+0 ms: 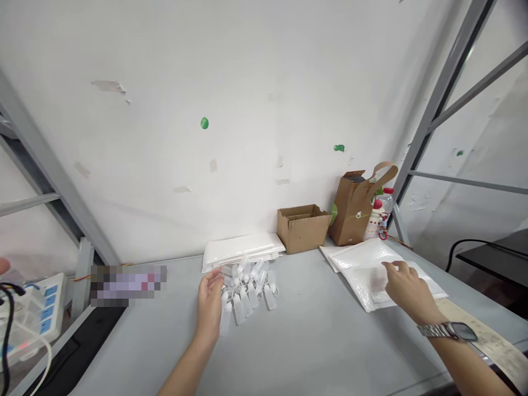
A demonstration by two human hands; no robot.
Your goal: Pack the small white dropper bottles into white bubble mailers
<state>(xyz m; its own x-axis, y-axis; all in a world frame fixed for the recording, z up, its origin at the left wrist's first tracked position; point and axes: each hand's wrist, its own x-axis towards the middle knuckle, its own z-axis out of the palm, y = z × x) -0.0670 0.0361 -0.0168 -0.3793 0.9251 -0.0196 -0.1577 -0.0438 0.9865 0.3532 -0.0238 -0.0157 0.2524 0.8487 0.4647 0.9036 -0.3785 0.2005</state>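
My left hand (210, 301) is at the left side of a heap of small translucent plastic pieces with loops (247, 291). Its fingers are bent and a little apart, with the tips at the nearest pieces; no firm grip shows. The pieces look like little tubes or tags, too small to tell which. On the right, my right hand (408, 291), with a metal watch on its wrist, reaches over a white bubble mailer (358, 269). Its fingers are loosely bent above the mailer's surface. The thumb is mostly hidden, and I see nothing held.
More white mailers (239, 247) lie behind the heap. An open cardboard box (305, 234) and a brown paper bag (350, 220) stand against the wall, beside a red-capped bottle (388, 199). A power strip (49, 308) with cables is far left; a long paper sheet (482, 335) lies right.
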